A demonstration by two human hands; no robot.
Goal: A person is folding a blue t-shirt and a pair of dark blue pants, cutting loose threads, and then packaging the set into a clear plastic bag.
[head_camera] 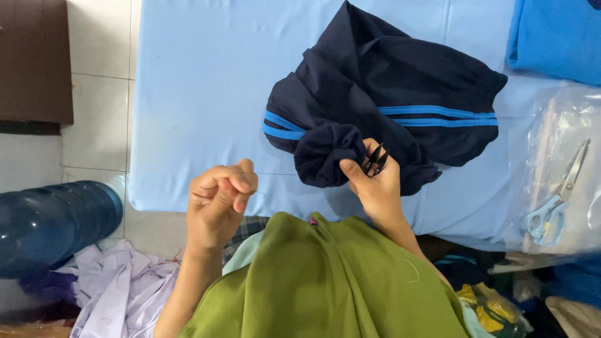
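Hands: your right hand (374, 181) grips small black snips (374, 160) against the navy garment (382, 100) on the tabletop (200, 81); your left hand (219, 197), pinched closed, sits left of the garment, farther off.

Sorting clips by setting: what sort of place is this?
Likely a home sewing or mending corner: a navy garment on a blue-covered table, the right hand holding thread snips, scissors nearby.

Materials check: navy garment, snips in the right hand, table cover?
Garment: soft matte knit, likely polyester; ribbed hem, blue stripes. Snips in right hand: dark, probably metal, mostly hidden. Table cover: smooth pale-blue woven cloth, faint creases.
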